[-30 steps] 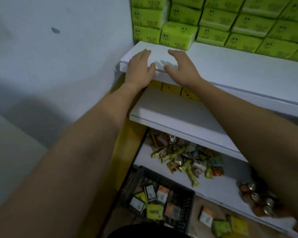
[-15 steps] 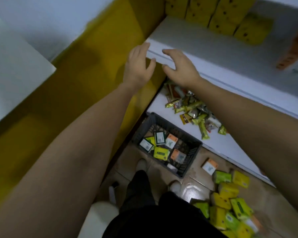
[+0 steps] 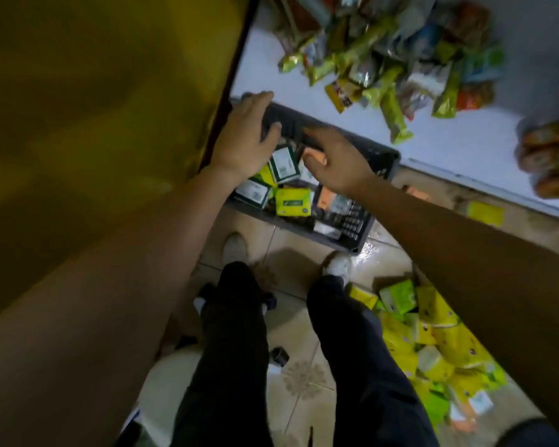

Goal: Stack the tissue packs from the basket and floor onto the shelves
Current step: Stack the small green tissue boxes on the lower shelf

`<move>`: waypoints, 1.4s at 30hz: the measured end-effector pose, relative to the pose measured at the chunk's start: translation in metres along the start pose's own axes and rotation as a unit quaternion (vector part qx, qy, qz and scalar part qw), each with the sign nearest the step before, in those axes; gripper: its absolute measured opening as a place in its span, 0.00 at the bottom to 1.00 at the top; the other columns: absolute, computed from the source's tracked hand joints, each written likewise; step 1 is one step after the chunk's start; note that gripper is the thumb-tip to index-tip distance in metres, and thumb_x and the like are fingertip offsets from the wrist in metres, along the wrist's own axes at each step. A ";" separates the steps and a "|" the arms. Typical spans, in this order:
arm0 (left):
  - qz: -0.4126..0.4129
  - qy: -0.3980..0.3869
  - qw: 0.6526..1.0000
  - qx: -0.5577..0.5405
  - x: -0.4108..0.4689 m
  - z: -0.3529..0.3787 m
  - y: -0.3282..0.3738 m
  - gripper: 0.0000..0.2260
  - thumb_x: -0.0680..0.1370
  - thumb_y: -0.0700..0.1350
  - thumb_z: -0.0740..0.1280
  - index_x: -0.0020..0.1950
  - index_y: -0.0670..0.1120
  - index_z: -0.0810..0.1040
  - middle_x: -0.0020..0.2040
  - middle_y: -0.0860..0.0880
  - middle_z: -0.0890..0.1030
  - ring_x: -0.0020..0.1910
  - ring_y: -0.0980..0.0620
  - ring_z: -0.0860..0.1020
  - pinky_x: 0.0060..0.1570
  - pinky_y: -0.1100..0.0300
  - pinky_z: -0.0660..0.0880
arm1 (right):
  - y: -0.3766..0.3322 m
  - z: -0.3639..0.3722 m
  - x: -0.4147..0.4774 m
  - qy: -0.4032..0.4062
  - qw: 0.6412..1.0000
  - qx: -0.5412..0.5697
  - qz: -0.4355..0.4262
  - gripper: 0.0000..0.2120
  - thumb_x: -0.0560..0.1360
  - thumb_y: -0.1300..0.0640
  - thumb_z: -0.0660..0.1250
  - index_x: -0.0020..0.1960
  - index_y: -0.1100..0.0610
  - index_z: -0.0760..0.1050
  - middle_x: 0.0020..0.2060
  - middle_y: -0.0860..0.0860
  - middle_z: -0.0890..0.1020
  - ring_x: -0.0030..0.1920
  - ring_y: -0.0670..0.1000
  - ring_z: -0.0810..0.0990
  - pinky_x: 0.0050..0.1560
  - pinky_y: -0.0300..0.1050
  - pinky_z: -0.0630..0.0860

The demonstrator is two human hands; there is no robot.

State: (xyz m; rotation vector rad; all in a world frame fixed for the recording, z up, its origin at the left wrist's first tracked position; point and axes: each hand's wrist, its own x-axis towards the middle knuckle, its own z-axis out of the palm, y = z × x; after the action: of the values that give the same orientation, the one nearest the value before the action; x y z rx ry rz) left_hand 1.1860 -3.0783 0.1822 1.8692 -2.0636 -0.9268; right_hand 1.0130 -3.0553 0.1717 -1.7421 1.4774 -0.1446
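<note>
Faces a tall yellow side panel across the whole left, with a straight dark edge down to floor level; closed on that side. Looks down on the white bottom shelf, from top centre out to the right border, with a bare strip along the slanting front lip. Stands on tiled floor, open in the middle around the two white shoes and back between the legs. Crowded at lower right by a heap of yellow and green tissue packs, just beside the right leg. Farther up, loose snack wrappers piled on the shelf's back part, cans at its right end. On the floor, in the corner between panel and shelf lip, a dark mesh basket, near rim just ahead of the shoes, far rim at the shelf front. Reaches both bare arms down over it. Holds the left hand flat and open above the basket's far left corner, fingers straight, thumb spread, gripping nothing; contact with the rim unclear. Spreads the right hand open over the basket's middle, also empty. Below the hands, several small packs in the basket's left half, among them a yellow-green pack and a green-and-white pack; bare mesh in the right half.
</note>
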 end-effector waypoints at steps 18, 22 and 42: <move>-0.067 -0.340 0.922 0.172 0.083 0.314 -0.201 0.30 0.76 0.49 0.67 0.74 0.42 0.58 0.68 0.37 0.67 0.63 0.38 0.70 0.56 0.50 0.70 | 0.254 0.269 0.120 -0.024 0.959 0.152 0.236 0.27 0.79 0.56 0.59 0.75 0.55 0.55 0.70 0.59 0.64 0.63 0.60 0.71 0.50 0.41 0.68; -0.081 -0.356 0.905 0.221 0.089 0.343 -0.210 0.35 0.74 0.51 0.69 0.73 0.39 0.56 0.69 0.35 0.64 0.65 0.37 0.68 0.60 0.48 0.69 | 0.279 0.291 0.123 -0.053 0.959 0.139 0.243 0.29 0.78 0.56 0.61 0.75 0.52 0.53 0.66 0.63 0.68 0.62 0.64 0.71 0.59 0.52 0.71; -0.193 -0.226 0.893 -0.339 0.053 0.182 -0.081 0.18 0.75 0.46 0.69 0.63 0.46 0.70 0.57 0.46 0.77 0.50 0.50 0.76 0.56 0.54 0.70 | 0.156 0.112 0.038 0.220 0.893 0.325 0.219 0.18 0.76 0.67 0.62 0.65 0.58 0.66 0.50 0.54 0.77 0.46 0.52 0.76 0.43 0.40 0.76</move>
State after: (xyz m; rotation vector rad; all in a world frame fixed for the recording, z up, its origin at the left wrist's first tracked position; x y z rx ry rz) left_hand 1.1449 -3.0722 -0.0197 1.7700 -1.2482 -2.0245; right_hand 0.9681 -3.0267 -0.0166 -0.8386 1.8300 -0.7428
